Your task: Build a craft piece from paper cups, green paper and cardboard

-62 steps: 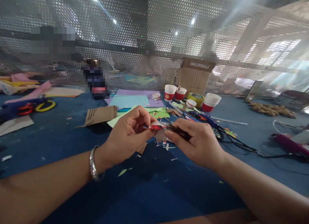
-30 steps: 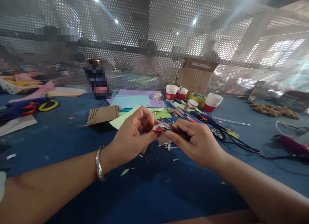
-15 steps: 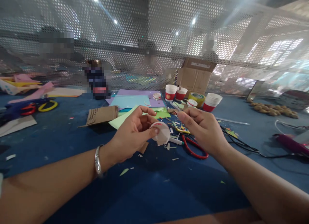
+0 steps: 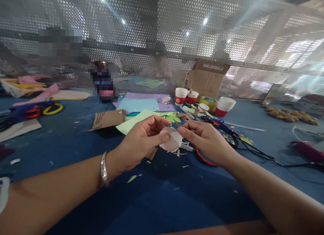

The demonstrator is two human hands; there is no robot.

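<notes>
A small round white disc [image 4: 172,141] is pinched between the thumb and fingers of my left hand [image 4: 148,139], above the blue table. At the disc's right edge is my right hand [image 4: 202,137], its thumb and fingers pressed together beside the rim; whether it grips the disc or something small is too hidden to tell. Under and behind the hands lie paper scraps, a white pen [image 4: 186,147] and red-handled scissors [image 4: 205,159], partly covered by my right hand.
Paper cups [image 4: 181,96], yellow tape [image 4: 208,103] and a cardboard box [image 4: 206,80] stand at the back. Glue guns lie left and right [image 4: 305,150]. Cardboard [image 4: 108,119] and green paper [image 4: 126,126] lie left of centre, before a perforated screen [image 4: 126,42].
My right hand has moved left and down to the disc's edge. The disc has turned in my left hand, and its red mark no longer shows. The view has shifted slightly.
</notes>
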